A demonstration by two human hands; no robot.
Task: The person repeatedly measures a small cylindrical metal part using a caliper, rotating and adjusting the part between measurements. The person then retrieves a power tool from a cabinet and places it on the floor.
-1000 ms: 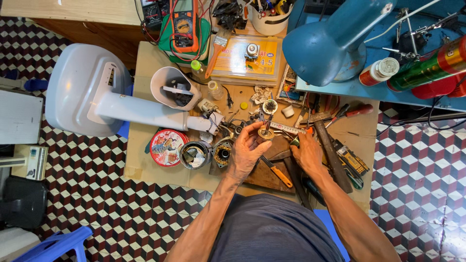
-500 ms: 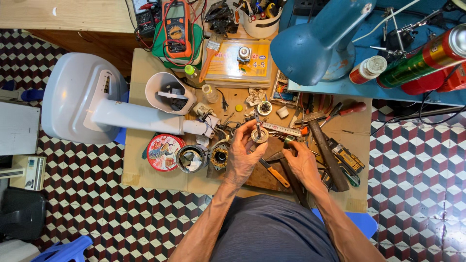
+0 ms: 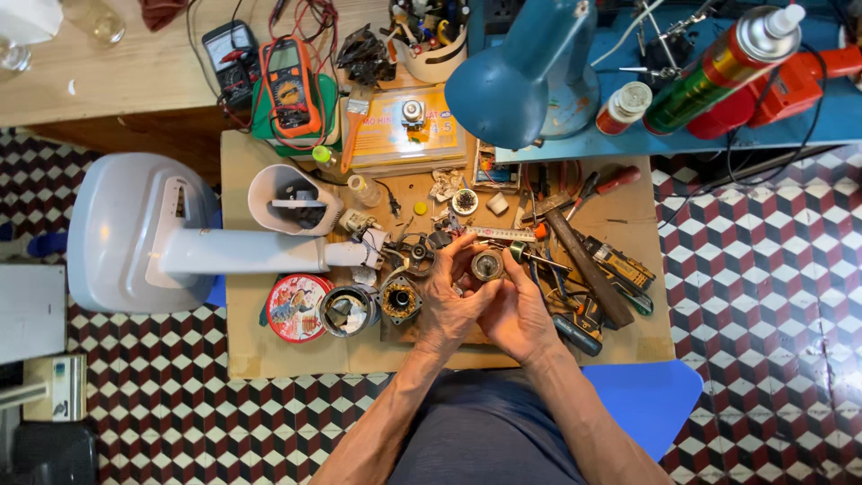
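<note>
Both my hands meet over the middle of a low wooden worktable (image 3: 269, 355). My left hand (image 3: 446, 301) and my right hand (image 3: 519, 310) together grip a small round metal motor part (image 3: 487, 265), its open face turned up towards me. Just left of my left hand lie another round motor piece (image 3: 415, 252) and a square copper-wound stator (image 3: 400, 301). A white fan stand (image 3: 144, 242) lies on its side at the left, its neck reaching towards my hands.
A round red tin lid (image 3: 294, 307) and a tin (image 3: 346, 310) sit at the front left. A hammer (image 3: 588, 267), screwdrivers and pliers lie to the right. Behind are a blue desk lamp (image 3: 521, 67), an orange multimeter (image 3: 289, 85), spray cans (image 3: 718, 63) and a white cup-shaped housing (image 3: 292, 199).
My right hand has come over from the tools to join my left on the round motor part. The view has shifted, so the table sits lower in frame.
</note>
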